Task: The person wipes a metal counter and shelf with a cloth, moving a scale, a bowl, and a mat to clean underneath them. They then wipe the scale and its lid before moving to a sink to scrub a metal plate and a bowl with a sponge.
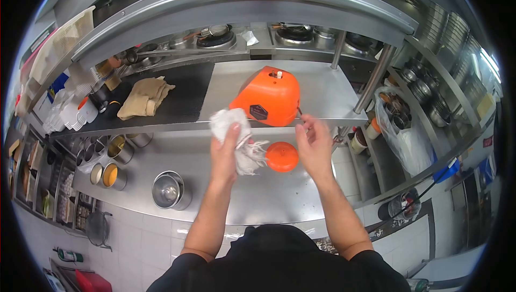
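Note:
My left hand is closed around a crumpled white cloth with a frayed end hanging down. Just beyond it, an orange machine housing with a dark badge and a small white knob on top rests on the raised steel shelf. My right hand is beside the housing's right edge, fingers curled in. A thin dark piece meets its fingertips; whether they grip it is hard to make out. Between my hands, a round orange cover lies on the lower steel counter.
A folded tan cloth lies on a black ribbed mat at left. Nested steel bowls and a pot of yellow liquid stand on the counter. Shelf posts rise at right. Stove burners line the back.

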Action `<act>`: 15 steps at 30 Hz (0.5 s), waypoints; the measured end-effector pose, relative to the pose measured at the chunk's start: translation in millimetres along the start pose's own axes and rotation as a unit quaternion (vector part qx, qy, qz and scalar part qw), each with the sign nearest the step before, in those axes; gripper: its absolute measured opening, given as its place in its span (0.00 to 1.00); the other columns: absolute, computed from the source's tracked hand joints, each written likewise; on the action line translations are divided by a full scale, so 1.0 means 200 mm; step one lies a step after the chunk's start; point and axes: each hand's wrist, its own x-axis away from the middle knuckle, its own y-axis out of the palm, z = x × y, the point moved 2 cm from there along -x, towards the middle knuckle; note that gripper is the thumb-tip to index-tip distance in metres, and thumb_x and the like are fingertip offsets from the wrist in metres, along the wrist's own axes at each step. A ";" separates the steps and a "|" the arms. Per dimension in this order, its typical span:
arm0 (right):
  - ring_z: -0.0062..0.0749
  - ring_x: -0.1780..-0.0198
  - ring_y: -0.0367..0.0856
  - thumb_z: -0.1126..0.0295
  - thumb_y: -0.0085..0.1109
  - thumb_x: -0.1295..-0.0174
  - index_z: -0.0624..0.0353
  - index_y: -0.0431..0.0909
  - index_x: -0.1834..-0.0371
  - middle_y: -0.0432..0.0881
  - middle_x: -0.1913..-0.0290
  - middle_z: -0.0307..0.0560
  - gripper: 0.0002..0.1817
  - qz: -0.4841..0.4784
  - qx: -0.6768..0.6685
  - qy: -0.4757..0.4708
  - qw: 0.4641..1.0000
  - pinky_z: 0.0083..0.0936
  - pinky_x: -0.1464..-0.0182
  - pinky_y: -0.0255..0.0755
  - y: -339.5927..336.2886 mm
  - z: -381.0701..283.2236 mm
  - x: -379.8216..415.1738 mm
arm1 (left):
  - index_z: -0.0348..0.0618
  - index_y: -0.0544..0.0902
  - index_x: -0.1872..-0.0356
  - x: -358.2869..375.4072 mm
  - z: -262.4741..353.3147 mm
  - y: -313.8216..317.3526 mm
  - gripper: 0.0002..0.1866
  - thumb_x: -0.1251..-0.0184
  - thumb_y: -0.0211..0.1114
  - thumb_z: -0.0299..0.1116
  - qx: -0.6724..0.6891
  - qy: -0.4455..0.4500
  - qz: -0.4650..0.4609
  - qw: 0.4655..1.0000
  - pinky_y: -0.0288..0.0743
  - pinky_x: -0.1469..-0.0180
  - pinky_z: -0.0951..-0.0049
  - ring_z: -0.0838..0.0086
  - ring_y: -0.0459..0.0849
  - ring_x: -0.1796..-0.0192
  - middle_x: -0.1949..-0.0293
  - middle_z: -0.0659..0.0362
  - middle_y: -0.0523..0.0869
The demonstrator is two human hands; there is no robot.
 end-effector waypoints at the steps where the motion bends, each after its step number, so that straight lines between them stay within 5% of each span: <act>1: 0.44 0.40 0.77 0.61 0.69 0.34 0.52 0.75 0.30 0.78 0.38 0.49 0.28 0.035 0.103 -0.096 0.989 0.39 0.39 0.74 -0.04 -0.07 -0.05 | 0.40 0.69 0.28 0.04 0.04 0.00 0.28 0.22 0.64 0.39 0.009 0.029 0.027 0.999 0.84 0.62 0.70 0.73 0.85 0.61 0.53 0.53 0.85; 4: 0.58 0.32 0.73 0.56 0.75 0.43 0.51 0.73 0.27 0.77 0.35 0.55 0.39 0.078 0.247 -0.335 0.906 0.47 0.34 0.71 -0.06 -0.28 -0.26 | 0.43 0.63 0.24 0.13 0.14 -0.02 0.31 0.22 0.62 0.38 0.034 0.044 0.040 0.998 0.83 0.67 0.71 0.72 0.85 0.64 0.55 0.52 0.84; 7: 0.60 0.31 0.74 0.48 0.77 0.48 0.51 0.73 0.28 0.78 0.35 0.57 0.44 0.000 0.250 -0.333 0.909 0.51 0.31 0.69 0.04 -0.25 -0.48 | 0.40 0.69 0.29 0.15 0.14 -0.09 0.26 0.22 0.62 0.39 0.024 0.030 0.045 0.998 0.83 0.69 0.71 0.73 0.85 0.65 0.57 0.54 0.84; 10: 0.62 0.36 0.79 0.40 0.77 0.53 0.53 0.74 0.30 0.79 0.36 0.57 0.47 -0.077 0.262 -0.218 0.937 0.52 0.32 0.70 0.09 -0.26 -0.61 | 0.38 0.74 0.37 0.20 0.12 -0.17 0.21 0.22 0.63 0.39 -0.013 0.011 0.047 0.999 0.83 0.69 0.71 0.73 0.86 0.65 0.59 0.55 0.84; 15: 0.54 0.50 0.83 0.30 0.71 0.53 0.54 0.78 0.39 0.81 0.48 0.57 0.46 0.143 0.469 -0.185 0.851 0.47 0.46 0.74 0.19 -0.10 -0.82 | 0.39 0.77 0.43 0.33 0.08 -0.29 0.18 0.24 0.65 0.40 -0.044 -0.022 0.105 0.993 0.83 0.69 0.71 0.73 0.86 0.65 0.61 0.57 0.85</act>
